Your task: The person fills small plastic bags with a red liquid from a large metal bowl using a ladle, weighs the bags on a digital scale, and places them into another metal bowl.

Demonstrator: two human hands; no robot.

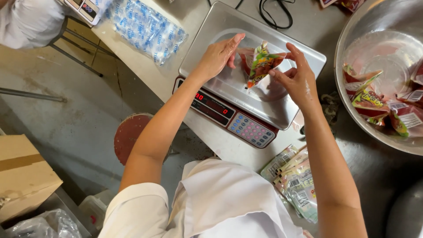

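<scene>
At frame centre, the right hand (pixel 296 77) pinches a red-green printed plastic pouch (pixel 261 66) over the steel digital scale (pixel 282 112); the left hand (pixel 218 56) rests flat, fingers loose, its grip empty.

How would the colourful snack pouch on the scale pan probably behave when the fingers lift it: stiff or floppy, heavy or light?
The pouch looks like thin glossy film, so probably floppy and a little slippery. It stands between the left hand and right hand with only fingertip contact, so it is likely light and may tip over on the pan if released.

Our pouch (pixel 261 65) sits on the scale (pixel 246 75). The bowl (pixel 352 44) lies right, more pouches (pixel 294 180) near, the stool (pixel 128 134) left.
</scene>
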